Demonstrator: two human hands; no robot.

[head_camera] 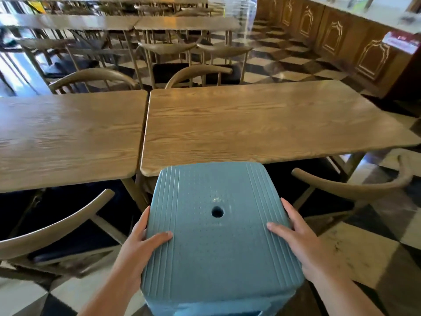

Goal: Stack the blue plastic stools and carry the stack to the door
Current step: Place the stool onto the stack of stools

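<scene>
A blue plastic stool (216,242) fills the lower middle of the view, its square ribbed seat with a round centre hole facing up. Below its front edge the rim of a second blue stool (216,310) shows, so it sits on a stack. My left hand (139,245) grips the seat's left edge, thumb on top and fingers down the side. On the right edge my right hand (298,240) holds the same way. The stools' legs are hidden.
Two wooden tables (262,119) stand side by side just beyond the stool. Curved-back wooden chairs sit at the left (52,229) and right (346,188). More tables and chairs fill the back. A carved wooden counter (341,39) runs along the right over a checkered floor.
</scene>
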